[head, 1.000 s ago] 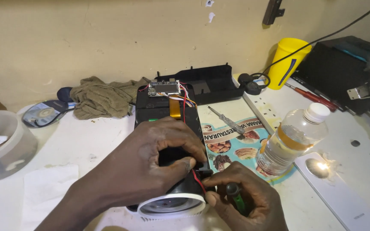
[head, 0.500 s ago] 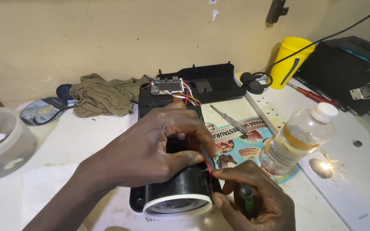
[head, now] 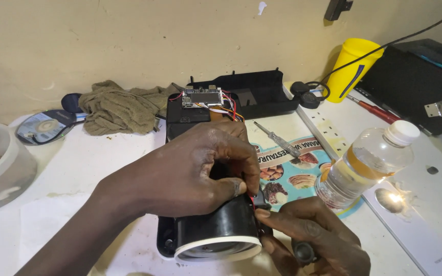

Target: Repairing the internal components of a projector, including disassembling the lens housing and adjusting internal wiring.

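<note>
Black lamp housing (head: 216,232) under both hands

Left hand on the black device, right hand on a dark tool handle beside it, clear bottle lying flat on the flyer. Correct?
Not quite. The head view shows the bottle standing, leaning in the picture, white cap on top, not lying flat. The rest holds: the left hand grips the black device, and the right hand holds a dark tool handle beside it.
</note>
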